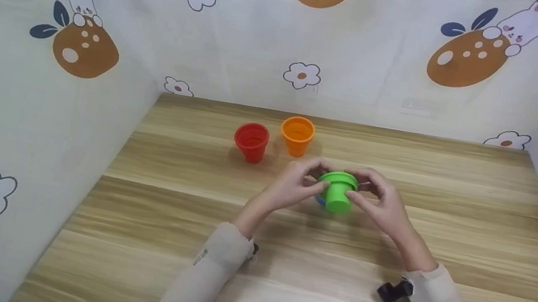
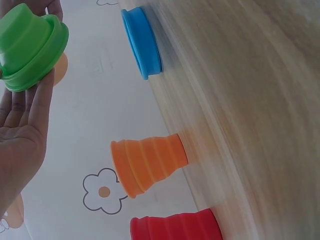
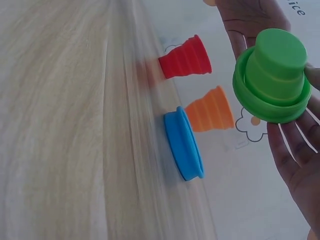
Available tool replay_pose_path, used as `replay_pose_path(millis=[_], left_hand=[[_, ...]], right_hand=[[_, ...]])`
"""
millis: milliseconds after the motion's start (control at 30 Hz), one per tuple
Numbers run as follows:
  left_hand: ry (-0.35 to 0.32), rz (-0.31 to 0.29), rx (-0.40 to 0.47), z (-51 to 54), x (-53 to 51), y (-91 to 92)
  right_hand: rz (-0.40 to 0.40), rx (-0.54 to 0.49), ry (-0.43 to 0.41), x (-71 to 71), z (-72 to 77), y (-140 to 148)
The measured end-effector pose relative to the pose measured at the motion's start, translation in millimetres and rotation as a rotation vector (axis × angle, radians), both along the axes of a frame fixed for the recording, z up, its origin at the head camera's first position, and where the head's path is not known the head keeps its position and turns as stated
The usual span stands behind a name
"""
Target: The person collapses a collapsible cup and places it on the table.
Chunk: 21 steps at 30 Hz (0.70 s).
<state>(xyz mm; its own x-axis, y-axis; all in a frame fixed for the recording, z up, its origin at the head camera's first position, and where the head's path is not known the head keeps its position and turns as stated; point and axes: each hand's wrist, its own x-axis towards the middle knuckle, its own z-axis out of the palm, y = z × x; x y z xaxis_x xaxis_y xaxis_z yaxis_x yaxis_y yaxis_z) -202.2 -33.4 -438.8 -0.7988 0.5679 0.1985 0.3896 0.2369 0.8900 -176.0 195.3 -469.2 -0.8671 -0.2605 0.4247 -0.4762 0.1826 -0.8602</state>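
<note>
The green cup (image 1: 339, 193), part-folded, is above the surface (image 1: 163, 242), base tilted toward the person. Fingers of the left hand (image 1: 298, 183) and right hand (image 1: 382, 202) hold its rim on opposite sides; even thumb pressure should prevent buckling. The squat blue cup (image 2: 142, 42) sits below, orange cup (image 1: 297, 138) and red cup (image 1: 252, 143) beyond.

Left hand (image 1: 293, 183) and right hand (image 1: 386, 202) close together, thumbs (image 1: 316, 188) inward, fingers bent, forearms (image 1: 207, 271) converging.
</note>
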Motion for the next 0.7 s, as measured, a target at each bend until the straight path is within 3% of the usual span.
replay_pose_path(millis=[300, 700], left_hand=[[0.024, -0.043, -0.107, 0.3, 0.3, -1.0], [0.051, -0.029, -0.135, -1.2, -0.8, 0.7]], right_hand=[[0.042, 0.03, 0.008, -1.0, 1.5, -1.8], [-0.03, 0.1, 0.048, 0.0, 5.1, -7.8]])
